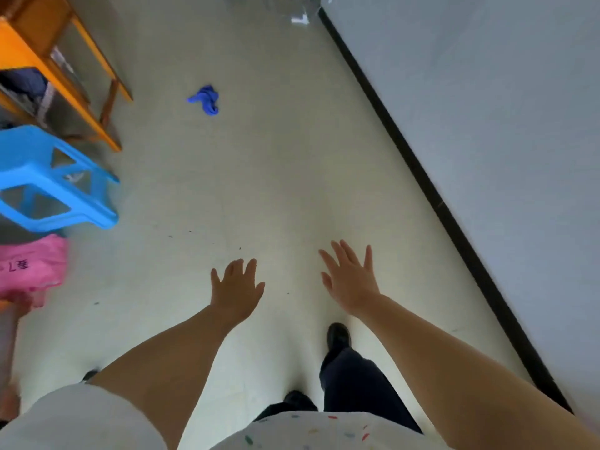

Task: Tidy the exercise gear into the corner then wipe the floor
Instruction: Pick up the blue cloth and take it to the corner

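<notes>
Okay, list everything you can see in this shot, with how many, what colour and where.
cloth: one, blue, crumpled on the floor ahead, left of centre
stool: one, blue plastic, left edge
wooden furniture: one, orange-brown, top left
plastic bag: one, pink, printed, lower left edge
floor: pale, with small dark specks
wall: grey, right side, over a black skirting strip
shoes: two, black, at the bottom
left hand: open, empty, over the floor
right hand: open, empty, fingers spread

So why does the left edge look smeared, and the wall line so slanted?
Head view: motion blur softens the pink bag and blue stool at the left edge; the wide-angle lens tilts the black baseboard; even light, no glare on the floor.
</notes>
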Motion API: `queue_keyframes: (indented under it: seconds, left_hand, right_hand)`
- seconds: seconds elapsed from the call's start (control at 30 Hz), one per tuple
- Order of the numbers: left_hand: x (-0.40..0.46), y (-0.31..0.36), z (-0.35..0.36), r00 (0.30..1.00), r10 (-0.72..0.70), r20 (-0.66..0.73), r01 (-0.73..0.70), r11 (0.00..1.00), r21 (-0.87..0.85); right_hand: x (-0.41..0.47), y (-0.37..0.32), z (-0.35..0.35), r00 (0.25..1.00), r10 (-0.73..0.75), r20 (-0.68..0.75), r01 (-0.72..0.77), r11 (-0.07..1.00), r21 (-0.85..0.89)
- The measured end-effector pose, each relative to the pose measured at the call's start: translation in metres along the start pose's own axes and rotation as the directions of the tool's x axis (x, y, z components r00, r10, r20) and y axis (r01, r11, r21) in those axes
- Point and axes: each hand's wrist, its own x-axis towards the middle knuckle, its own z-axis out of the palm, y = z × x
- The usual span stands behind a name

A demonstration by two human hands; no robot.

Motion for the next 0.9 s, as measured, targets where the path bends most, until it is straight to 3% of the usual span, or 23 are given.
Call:
queue_keyframes:
  seconds: [0.13,0.37,0.57,0.7,0.9]
  left_hand:
    - [0.034,-0.007,-0.003,0.999,-0.008,0.032,0.011,0.995,-0.099]
    - [0.174,-0.031,-0.074,0.998,-0.038,-0.056,0.022,0.965,-0.261]
    - [0.271,-0.106,-0.14,0.973,-0.219,-0.077,0.182,0.925,-0.334]
    - [0.316,-0.162,-0.156,0.943,-0.334,0.006,0.313,0.877,-0.365]
    - [0.423,-0.251,-0.192,0.942,-0.336,0.015,0.319,0.88,-0.352]
  right_hand:
    - [0.057,-0.023,-0.011,0.996,-0.071,0.051,0.075,0.994,-0.079]
    - [0.197,-0.01,-0.051,0.99,-0.092,0.109,0.108,0.983,-0.15]
    - [0.341,-0.032,-0.122,0.974,-0.179,0.14,0.204,0.96,-0.191]
    - [0.428,-0.078,-0.152,0.948,-0.274,0.163,0.299,0.942,-0.155]
    - [0.571,-0.152,-0.184,0.912,-0.373,0.169,0.401,0.898,-0.181]
